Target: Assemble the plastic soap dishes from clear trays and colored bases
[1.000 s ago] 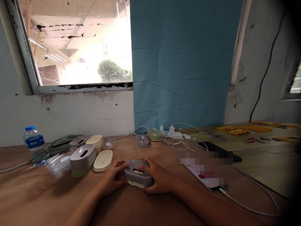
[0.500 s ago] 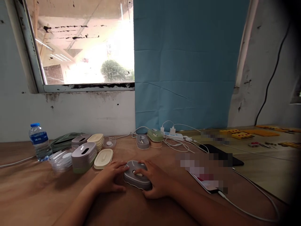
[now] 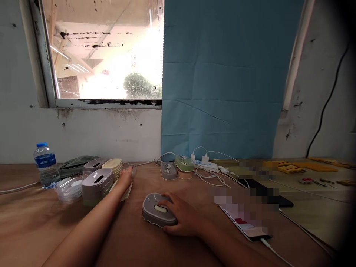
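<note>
A grey oval container [image 3: 151,215] with a pale oval piece in the slot of its top rests on the table in front of me. My right hand [image 3: 180,217] grips its right side, fingers over the top and thumb at the near edge. My left hand [image 3: 126,175] is stretched out to the back left, fingers apart at a clear plastic lid [image 3: 134,170]; whether they pinch its rim is hard to see. Under my left wrist lies a cream lid [image 3: 126,193], partly hidden. Beside it stand stacked cream lids [image 3: 112,164] and a mauve container [image 3: 97,183].
Clear plastic trays [image 3: 68,187] and a water bottle [image 3: 46,167] stand at the left. Towards the back are another grey container [image 3: 168,171], a green one [image 3: 184,163] and a power strip [image 3: 207,165] with cables. A phone [image 3: 241,222] lies at the right.
My left hand has left the grey container and reached forward and left to the clear lid. My right hand stays on the container, which has shifted slightly left and nearer in view.
</note>
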`<state>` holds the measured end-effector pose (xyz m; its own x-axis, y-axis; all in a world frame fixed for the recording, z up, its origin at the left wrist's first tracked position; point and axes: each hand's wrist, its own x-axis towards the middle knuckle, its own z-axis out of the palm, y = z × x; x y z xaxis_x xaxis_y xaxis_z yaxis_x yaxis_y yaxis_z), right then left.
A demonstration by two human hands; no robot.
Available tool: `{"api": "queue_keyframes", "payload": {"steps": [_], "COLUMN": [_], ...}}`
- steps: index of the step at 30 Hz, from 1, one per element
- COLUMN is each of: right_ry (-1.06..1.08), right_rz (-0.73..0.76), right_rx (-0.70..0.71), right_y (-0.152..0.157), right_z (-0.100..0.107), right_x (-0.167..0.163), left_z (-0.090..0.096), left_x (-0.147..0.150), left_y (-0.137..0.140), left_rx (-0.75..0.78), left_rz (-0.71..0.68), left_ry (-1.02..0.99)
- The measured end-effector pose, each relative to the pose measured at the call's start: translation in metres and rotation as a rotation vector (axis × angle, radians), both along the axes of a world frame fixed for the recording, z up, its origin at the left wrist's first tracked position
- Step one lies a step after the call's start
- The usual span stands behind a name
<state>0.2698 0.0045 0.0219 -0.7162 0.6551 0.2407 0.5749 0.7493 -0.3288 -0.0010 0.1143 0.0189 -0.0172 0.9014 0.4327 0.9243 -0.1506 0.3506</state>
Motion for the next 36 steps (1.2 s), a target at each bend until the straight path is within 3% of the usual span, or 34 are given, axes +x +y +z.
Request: {"api": "queue_keyframes", "payload": {"steps": [4, 13, 23, 25, 27, 30, 33, 36], "right_ry": [0.011, 0.013, 0.05, 0.055, 0.064, 0.089, 0.119, 0.128], "right_rz": [-0.002, -0.002, 0.001, -0.002, -0.007, -0.003, 0.025, 0.045], "right_rx": [0.003, -0.012, -0.003, -0.006, -0.009, -0.018, -0.034, -0.051], "right_y": [0.002, 0.006, 0.008, 0.008, 0.009, 0.01, 0.01, 0.008], "right_z": [-0.002, -0.004, -0.008, -0.008, -0.007, -0.005, -0.003, -0.002], "right_x": [-0.002, -0.002, -0.004, -0.004, -0.003, 0.0, 0.001, 0.002], "left_z": [-0.007, 0.003, 0.008, 0.014, 0.02, 0.023, 0.02, 0.014], "left_x": [-0.017, -0.034, -0.01, 0.001, 0.012, 0.025, 0.029, 0.029], "left_y": [0.017, 0.011, 0.0, -0.013, -0.034, -0.076, -0.112, -0.129], "left_rx": [-0.086, -0.106, 0.214, 0.305, 0.363, 0.232, 0.039, -0.049], "left_rz": [0.025, -0.069, -0.075, -0.111, -0.24, -0.507, -0.622, -0.682], "left_ry": [0.015, -0.058, -0.441, -0.616, -0.986, -1.583, -1.757, -1.771]}}
